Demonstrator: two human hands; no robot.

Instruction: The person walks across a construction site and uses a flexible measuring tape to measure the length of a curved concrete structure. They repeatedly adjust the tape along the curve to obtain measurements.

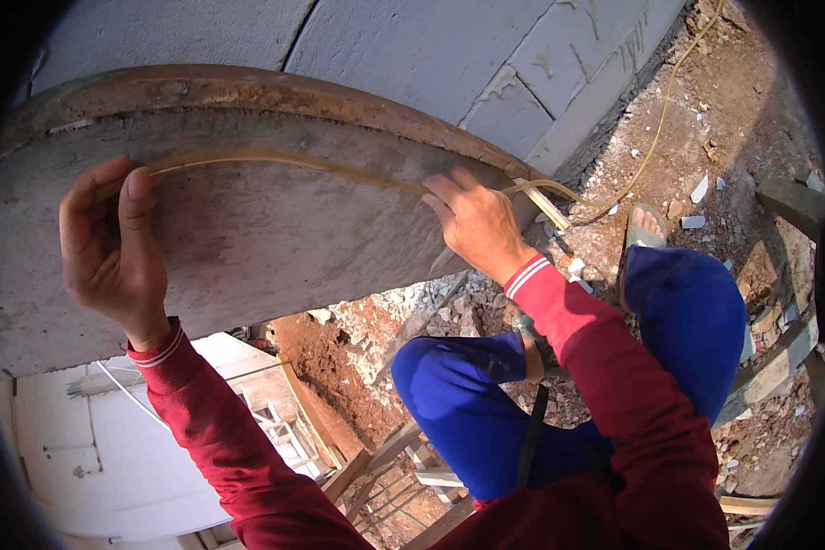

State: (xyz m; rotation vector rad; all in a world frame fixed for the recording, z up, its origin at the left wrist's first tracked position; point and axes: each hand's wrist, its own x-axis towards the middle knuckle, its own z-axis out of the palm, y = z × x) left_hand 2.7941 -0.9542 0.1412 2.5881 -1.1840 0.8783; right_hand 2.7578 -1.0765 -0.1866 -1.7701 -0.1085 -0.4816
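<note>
A thin, yellowish, see-through hose (344, 168) stretches in a shallow arc between my two hands, over a grey cement face (247, 257). My left hand (110, 246), on the left, has its fingers and thumb closed on the hose at that side; whether the hose ends there is hidden by the fingers. At the right, my right hand (481, 225) grips the same hose with bent fingers, close to the cement face. Past the right hand the hose runs on to the ground and then up toward the top right.
A rust-brown board (275, 89) edges the cement face, beside a pale block wall (403, 55). Stony reddish ground (706, 147) with white fragments lies right. Timber pieces (788, 362) stand there, and more wooden framing (399, 449) is below. A pale wall (101, 458) is lower left.
</note>
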